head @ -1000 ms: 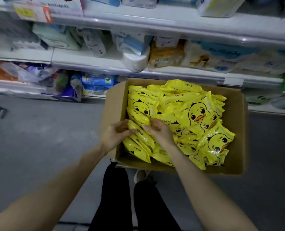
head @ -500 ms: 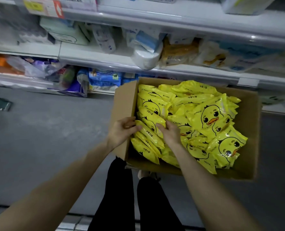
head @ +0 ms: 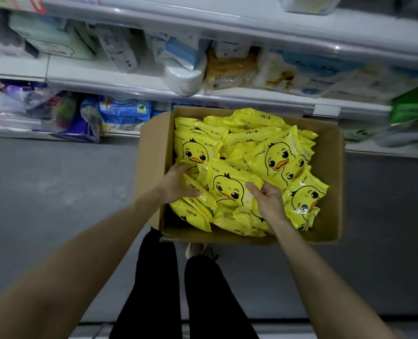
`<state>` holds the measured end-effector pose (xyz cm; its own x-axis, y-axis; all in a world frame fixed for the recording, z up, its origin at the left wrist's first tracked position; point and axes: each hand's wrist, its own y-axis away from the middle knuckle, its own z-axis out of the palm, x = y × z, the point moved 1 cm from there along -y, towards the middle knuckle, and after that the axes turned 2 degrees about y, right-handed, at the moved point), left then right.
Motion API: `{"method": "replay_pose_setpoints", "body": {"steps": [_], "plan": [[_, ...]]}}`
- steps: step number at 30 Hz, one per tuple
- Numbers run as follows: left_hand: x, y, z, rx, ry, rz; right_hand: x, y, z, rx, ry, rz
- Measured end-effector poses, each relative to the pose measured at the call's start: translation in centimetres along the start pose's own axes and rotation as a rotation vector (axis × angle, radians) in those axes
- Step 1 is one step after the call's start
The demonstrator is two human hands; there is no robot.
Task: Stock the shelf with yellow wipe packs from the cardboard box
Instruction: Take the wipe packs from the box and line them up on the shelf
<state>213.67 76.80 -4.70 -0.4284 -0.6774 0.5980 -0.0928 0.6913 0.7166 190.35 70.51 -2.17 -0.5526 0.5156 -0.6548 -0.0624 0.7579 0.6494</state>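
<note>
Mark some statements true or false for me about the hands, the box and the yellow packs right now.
1. The left hand and the right hand are both inside the cardboard box. True.
2. The box is nearly empty. False: yellow packs fill it.
3. The duck pack held between the hands lies face up. True.
4. The right hand hangs idle outside the box. False: it holds the duck pack's right edge.

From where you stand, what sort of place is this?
Probably a shop aisle: tiered white shelves hold packaged goods, and a cardboard box of identical yellow wipe packs stands in front of them.
</note>
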Motion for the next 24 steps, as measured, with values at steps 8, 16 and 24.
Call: {"method": "replay_pose_setpoints", "body": {"steps": [8, 16, 24], "plan": [[0.0, -1.8, 1.4, -0.004, -0.450, -0.052, 1.6, 0.3, -1.0, 0.040, 0.034, -0.021], [0.0, -0.7, 0.9, 0.103, -0.255, -0.051, 1.2, 1.1, -1.8, 0.000, -0.028, -0.032], [3.5, 4.1, -4.1, 0.152, -0.008, 0.201, -4.9, 3.1, -4.1, 0.012, -0.061, -0.156]]}}
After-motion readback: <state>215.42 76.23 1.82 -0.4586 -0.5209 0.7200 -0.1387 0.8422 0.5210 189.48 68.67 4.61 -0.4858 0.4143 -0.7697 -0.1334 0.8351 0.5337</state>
